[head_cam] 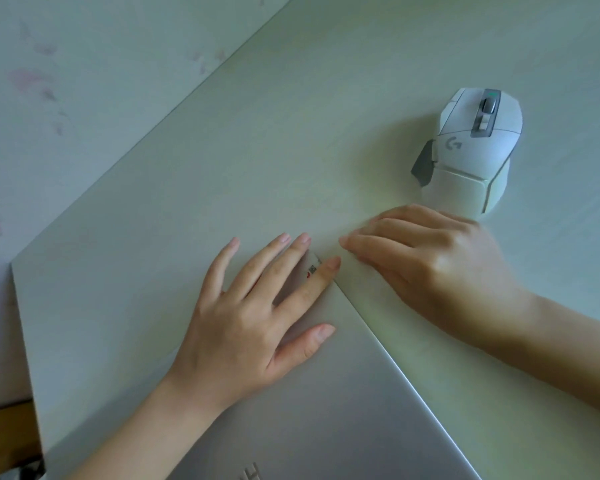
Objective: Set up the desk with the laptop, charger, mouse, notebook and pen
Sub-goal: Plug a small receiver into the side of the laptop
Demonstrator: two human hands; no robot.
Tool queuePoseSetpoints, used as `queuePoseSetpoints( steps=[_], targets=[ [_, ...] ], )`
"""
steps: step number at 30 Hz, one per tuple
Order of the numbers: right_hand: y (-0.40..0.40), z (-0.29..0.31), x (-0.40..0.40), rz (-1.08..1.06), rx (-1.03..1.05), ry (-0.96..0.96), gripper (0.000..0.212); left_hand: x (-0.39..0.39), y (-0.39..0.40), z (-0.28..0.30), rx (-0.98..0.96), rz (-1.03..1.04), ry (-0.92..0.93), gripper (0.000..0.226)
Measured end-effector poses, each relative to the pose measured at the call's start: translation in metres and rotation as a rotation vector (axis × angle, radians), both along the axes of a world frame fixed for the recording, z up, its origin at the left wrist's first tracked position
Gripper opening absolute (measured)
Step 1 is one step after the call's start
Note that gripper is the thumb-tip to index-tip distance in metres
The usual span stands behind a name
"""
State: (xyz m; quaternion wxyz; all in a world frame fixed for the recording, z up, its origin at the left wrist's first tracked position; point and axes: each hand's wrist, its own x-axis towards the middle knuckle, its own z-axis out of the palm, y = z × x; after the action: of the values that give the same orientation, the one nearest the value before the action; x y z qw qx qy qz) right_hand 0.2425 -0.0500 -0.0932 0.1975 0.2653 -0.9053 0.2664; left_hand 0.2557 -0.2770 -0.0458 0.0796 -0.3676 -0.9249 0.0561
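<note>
A closed silver laptop (343, 403) lies on the pale desk (291, 133), one corner pointing away from me. My left hand (253, 317) rests flat on its lid near that corner, fingers spread. My right hand (426, 261) lies on the desk just right of the corner, fingers loosely bent and their tips close to the laptop's edge; it holds nothing. A white mouse (471, 147) with grey buttons sits on the desk just beyond my right hand. Charger, notebook and pen are out of sight.
The desk's left edge (25, 323) drops off beside the laptop, with a wall (66, 81) behind and a bit of wooden floor (4, 434) below. Bare desk surface stretches to the far right of the mouse.
</note>
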Motion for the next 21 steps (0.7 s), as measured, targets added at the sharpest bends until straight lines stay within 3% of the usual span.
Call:
queuePoseSetpoints(
  steps=[3,7,12,17,21],
  targets=[
    [0.006,-0.001,0.002,0.118,-0.043,-0.025,0.026,-0.002,-0.001,0.000,0.025,-0.002,-0.050,0.049],
    [0.011,0.007,0.013,0.153,-0.353,-0.271,0.014,-0.002,-0.001,0.000,0.101,0.046,-0.188,0.050],
    [0.003,0.009,0.013,0.124,-0.423,-0.419,0.013,-0.003,0.001,0.005,0.164,0.114,-0.320,0.050],
    [-0.001,0.011,0.014,0.103,-0.500,-0.519,0.010,-0.004,0.007,0.008,0.448,0.324,-0.540,0.043],
    [-0.005,0.013,0.013,0.075,-0.493,-0.553,0.016,-0.008,0.010,0.011,0.427,0.338,-0.556,0.046]
  ],
)
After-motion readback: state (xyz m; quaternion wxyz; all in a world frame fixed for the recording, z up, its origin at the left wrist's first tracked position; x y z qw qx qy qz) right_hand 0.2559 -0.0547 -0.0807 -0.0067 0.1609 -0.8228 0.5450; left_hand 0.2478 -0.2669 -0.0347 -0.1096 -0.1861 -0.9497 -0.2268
